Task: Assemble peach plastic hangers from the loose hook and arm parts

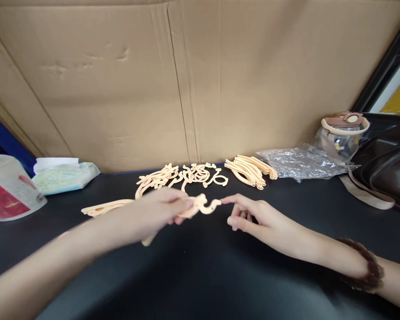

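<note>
My left hand (168, 205), slightly blurred, grips a pale peach plastic clothes hanger (195, 208) above the black table. Its curved hook (210, 208) points right, and part of an arm (149, 240) shows below my hand. My right hand (248, 213) has its index finger stretched out, the tip at the hook's end; whether it presses there I cannot tell. The other fingers of that hand are curled loosely, with nothing visible in them. Behind my left wrist lie more peach hanger pieces (106, 206), partly hidden by the forearm.
Loose peach hook pieces (200, 173) lie in a heap at the back. To their right is a stack of hanger arms (248, 170). Clear plastic bags (296, 162) and a strapped bottle (346, 138) stand right; a tissue pack (66, 175) and white tub (13, 186) left. Cardboard (120, 80) rises behind.
</note>
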Tool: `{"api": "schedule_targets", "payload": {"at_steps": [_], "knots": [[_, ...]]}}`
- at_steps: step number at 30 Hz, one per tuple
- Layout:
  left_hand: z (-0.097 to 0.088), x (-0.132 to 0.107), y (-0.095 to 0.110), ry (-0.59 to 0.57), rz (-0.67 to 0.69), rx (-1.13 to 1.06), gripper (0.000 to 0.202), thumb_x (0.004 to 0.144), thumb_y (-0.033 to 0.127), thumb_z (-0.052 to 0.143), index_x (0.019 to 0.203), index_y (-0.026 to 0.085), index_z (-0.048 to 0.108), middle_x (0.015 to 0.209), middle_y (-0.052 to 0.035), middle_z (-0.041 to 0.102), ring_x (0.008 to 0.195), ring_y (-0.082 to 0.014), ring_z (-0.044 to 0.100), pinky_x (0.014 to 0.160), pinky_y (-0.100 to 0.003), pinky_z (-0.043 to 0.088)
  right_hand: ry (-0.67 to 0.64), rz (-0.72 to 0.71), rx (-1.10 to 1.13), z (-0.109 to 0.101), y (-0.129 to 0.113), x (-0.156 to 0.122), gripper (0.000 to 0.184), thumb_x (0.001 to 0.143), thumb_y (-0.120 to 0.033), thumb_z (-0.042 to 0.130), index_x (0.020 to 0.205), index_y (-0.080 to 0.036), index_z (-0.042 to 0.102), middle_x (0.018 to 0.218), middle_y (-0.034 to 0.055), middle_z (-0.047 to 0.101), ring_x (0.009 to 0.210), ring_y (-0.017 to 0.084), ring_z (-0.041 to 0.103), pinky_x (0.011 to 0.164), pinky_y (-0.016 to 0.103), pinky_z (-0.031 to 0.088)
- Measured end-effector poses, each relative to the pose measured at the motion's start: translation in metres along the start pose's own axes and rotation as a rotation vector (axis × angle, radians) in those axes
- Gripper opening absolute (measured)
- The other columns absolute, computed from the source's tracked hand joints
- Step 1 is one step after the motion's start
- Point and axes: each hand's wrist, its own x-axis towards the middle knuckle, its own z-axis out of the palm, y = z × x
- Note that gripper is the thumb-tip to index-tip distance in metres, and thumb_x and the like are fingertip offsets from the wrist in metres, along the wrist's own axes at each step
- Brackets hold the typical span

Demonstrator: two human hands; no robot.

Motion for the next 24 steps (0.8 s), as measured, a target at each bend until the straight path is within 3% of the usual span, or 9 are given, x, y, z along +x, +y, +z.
{"api": "schedule_targets", "payload": {"at_steps": [3, 6, 8, 11, 13, 16, 20, 24], "knots": [[0.04, -0.006, 0.011, -0.061, -0.024, -0.007, 0.039, 0.088, 0.052, 0.038, 0.071, 0.021, 0.053, 0.064, 0.0021, 0.054, 0.055, -0.0144, 0.051, 0.051, -0.023, 0.036, 0.021, 0.027, 0.057, -0.001, 0.003, 0.002, 0.042, 0.093, -0.05, 0.047, 0.126, -0.024, 0.047, 0.083, -0.0017, 0.06, 0.073, 0.013, 0.055, 0.066, 0.024, 0.044], [0.056, -0.009, 0.013, 0.042, 0.002, 0.123, 0.033, 0.09, 0.046, 0.036, 0.089, 0.023, 0.058, 0.071, 0.001, 0.058, 0.055, -0.0147, 0.052, 0.05, -0.024, 0.036, -0.031, 0.009, -0.046, -0.002, 0.004, 0.001, 0.045, 0.085, -0.05, 0.06, 0.121, -0.026, 0.051, 0.084, -0.0026, 0.06, 0.07, 0.012, 0.054, 0.062, 0.024, 0.042], [0.048, -0.01, 0.006, 0.146, 0.076, 0.258, 0.03, 0.091, 0.04, 0.036, 0.104, 0.025, 0.058, 0.087, -0.0015, 0.064, 0.063, -0.0162, 0.057, 0.055, -0.026, 0.042, -0.039, -0.028, -0.168, -0.002, 0.003, 0.001, 0.037, 0.083, -0.046, 0.063, 0.114, -0.026, 0.058, 0.085, -0.0024, 0.06, 0.069, 0.011, 0.053, 0.06, 0.023, 0.04], [0.014, -0.007, -0.019, 0.238, 0.258, 0.539, 0.033, 0.085, 0.03, 0.043, 0.114, 0.027, 0.058, 0.116, -0.0047, 0.062, 0.1, -0.0228, 0.059, 0.083, -0.033, 0.047, -0.031, -0.066, -0.264, -0.002, 0.003, 0.001, 0.026, 0.088, -0.04, 0.058, 0.107, -0.024, 0.063, 0.083, -0.0009, 0.059, 0.07, 0.012, 0.054, 0.06, 0.024, 0.039], [-0.013, -0.001, -0.041, 0.168, 0.266, 0.726, 0.042, 0.077, 0.028, 0.053, 0.119, 0.028, 0.057, 0.128, -0.0043, 0.056, 0.122, -0.0276, 0.047, 0.098, -0.039, 0.039, -0.044, -0.075, -0.277, -0.002, 0.003, 0.001, 0.026, 0.09, -0.04, 0.056, 0.108, -0.023, 0.063, 0.081, -0.0005, 0.059, 0.069, 0.013, 0.054, 0.06, 0.024, 0.039], [-0.043, 0.013, -0.068, 0.069, 0.128, 0.836, 0.06, 0.07, 0.031, 0.06, 0.129, 0.023, 0.051, 0.138, -0.008, 0.048, 0.129, -0.0303, 0.039, 0.099, -0.039, 0.04, -0.063, -0.103, -0.296, -0.002, 0.004, 0.002, 0.029, 0.089, -0.04, 0.056, 0.111, -0.022, 0.062, 0.079, -0.0006, 0.058, 0.07, 0.013, 0.054, 0.061, 0.024, 0.039], [-0.051, 0.037, -0.08, 0.109, 0.116, 0.846, 0.07, 0.077, 0.043, 0.057, 0.139, 0.017, 0.038, 0.143, -0.0117, 0.04, 0.132, -0.0297, 0.032, 0.102, -0.04, 0.036, -0.079, -0.109, -0.321, -0.003, 0.004, 0.002, 0.029, 0.09, -0.039, 0.056, 0.113, -0.023, 0.062, 0.08, -0.001, 0.058, 0.071, 0.013, 0.054, 0.063, 0.024, 0.04], [-0.038, 0.056, -0.073, 0.363, 0.169, 0.976, 0.059, 0.084, 0.035, 0.049, 0.135, 0.007, 0.042, 0.137, -0.0189, 0.044, 0.127, -0.0342, 0.035, 0.103, -0.045, 0.034, -0.098, -0.104, -0.318, -0.004, 0.003, 0.001, 0.028, 0.09, -0.037, 0.056, 0.113, -0.023, 0.061, 0.08, -0.0014, 0.057, 0.071, 0.012, 0.054, 0.064, 0.024, 0.04]]}}
